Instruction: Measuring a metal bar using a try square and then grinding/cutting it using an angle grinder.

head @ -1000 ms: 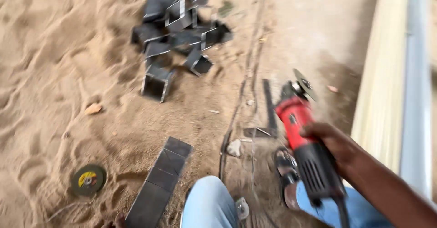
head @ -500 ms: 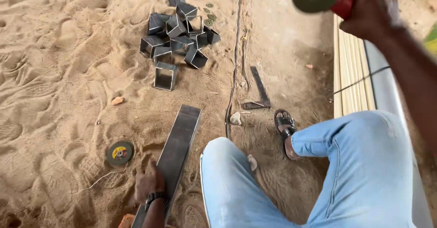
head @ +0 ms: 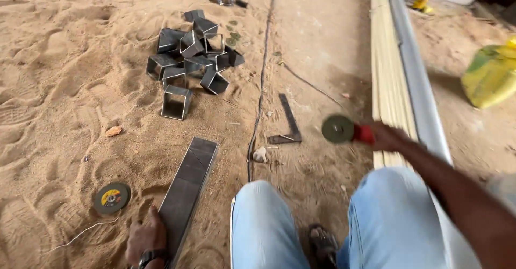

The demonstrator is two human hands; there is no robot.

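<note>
Grey steel, dull and flat-faced, makes up the long rectangular tube (head: 187, 185) that lies on the sandy ground (head: 59, 59), running from the lower middle of the view up and slightly right. Its upper end is cut square and its top face shows faint cross lines. The left hand (head: 146, 241) rests at its near end, fingers closed against the tube's left edge, a dark band at the wrist.

The right hand (head: 388, 137) is wrapped around a red angle grinder (head: 349, 130), held out above the ground to the right of the knees; its greenish round disc (head: 338, 128) faces the camera, blurred.

Just left of the tube a spare cutting disc (head: 111, 198) with a yellow label lies flat in the sand. Farther up sits a heap of short cut tube pieces (head: 191, 59), open-ended and tumbled together. A metal square (head: 287, 124) lies between the tube and the grinder, beside a dark cable (head: 262, 86). Pale long strips (head: 389, 75) run along the right.
</note>
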